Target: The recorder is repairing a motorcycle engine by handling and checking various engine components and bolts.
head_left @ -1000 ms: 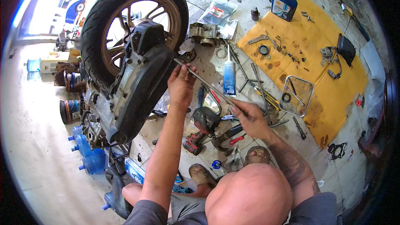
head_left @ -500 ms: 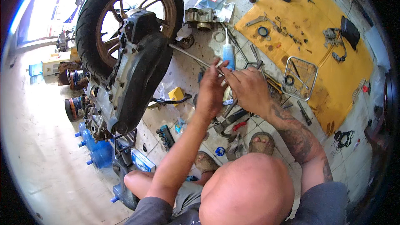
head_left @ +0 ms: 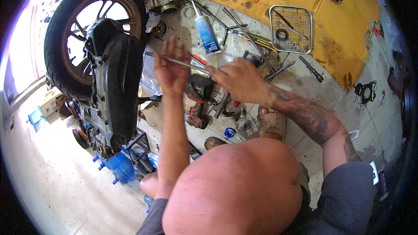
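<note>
A long, thin metal rod (head_left: pixel 185 64) slants across in front of me. My right hand (head_left: pixel 238 78) grips its right end, thumb and fingers closed. My left hand (head_left: pixel 173 67) is open, palm up with fingers spread, and the rod crosses over its palm. The rod's far end points at the dark engine and drive casing (head_left: pixel 124 74), which is joined to a spoked wheel with a black tyre (head_left: pixel 51 45). Whether the rod touches the casing I cannot tell. Below my hands lies a red and black cordless power tool (head_left: pixel 198 115) on the tiles.
Yellow cardboard (head_left: pixel 339 39) at the far right bears small parts and a wire basket (head_left: pixel 311 30). A blue and white tube (head_left: pixel 206 35) lies near several long-handled tools. A black tool (head_left: pixel 311 68) rests on the tiles. Blue water bottles (head_left: pixel 119 167) stand at the lower left.
My view has shifted, so the scene sits further left and higher. The fingers of my left hand have spread apart from the rod. The power tool has come into view.
</note>
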`<state>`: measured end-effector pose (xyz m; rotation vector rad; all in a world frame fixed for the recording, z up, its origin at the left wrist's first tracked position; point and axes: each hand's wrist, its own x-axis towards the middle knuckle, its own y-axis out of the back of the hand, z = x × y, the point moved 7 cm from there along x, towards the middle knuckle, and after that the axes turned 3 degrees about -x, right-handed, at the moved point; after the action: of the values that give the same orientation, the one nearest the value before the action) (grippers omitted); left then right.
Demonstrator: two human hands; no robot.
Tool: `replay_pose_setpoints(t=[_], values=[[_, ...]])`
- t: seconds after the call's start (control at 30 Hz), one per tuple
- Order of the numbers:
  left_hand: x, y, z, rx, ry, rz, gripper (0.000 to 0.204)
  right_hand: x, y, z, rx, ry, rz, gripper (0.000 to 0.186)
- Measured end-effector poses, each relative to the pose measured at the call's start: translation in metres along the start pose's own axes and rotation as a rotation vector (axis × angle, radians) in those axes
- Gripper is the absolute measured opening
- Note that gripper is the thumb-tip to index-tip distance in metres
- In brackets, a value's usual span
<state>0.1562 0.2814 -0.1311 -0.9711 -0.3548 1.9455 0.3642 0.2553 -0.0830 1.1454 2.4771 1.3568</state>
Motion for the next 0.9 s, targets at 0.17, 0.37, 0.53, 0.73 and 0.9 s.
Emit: replay_pose_setpoints(t=[0.17, 0.37, 0.53, 0.73, 0.9], values=[[0.061, 0.114, 0.065, -0.064, -0.147, 0.173, 0.033, -0.002, -0.05, -0.001, 0.258, -0.121, 0.13, 0.045], [0.082, 0.126, 0.088, -0.274, -0.173, 0.047, 0.019, 0.02, -0.083, -0.004, 0.398, -0.242, 0.016, 0.042], [0.077, 0.12, 0.084, -0.306, -0.214, 0.087, 0.016, 0.029, -0.075, -0.012, 0.104, -0.074, -0.041, 0.046], [0.072, 0.136, 0.084, -0.324, -0.262, 0.046, 0.014, 0.039, -0.072, 0.0, -0.046, 0.129, -0.137, 0.052], [0.053, 0.154, 0.079, -0.307, -0.202, 0.147, 0.02, 0.076, -0.07, 0.0, 0.467, -0.133, -0.073, 0.032]])
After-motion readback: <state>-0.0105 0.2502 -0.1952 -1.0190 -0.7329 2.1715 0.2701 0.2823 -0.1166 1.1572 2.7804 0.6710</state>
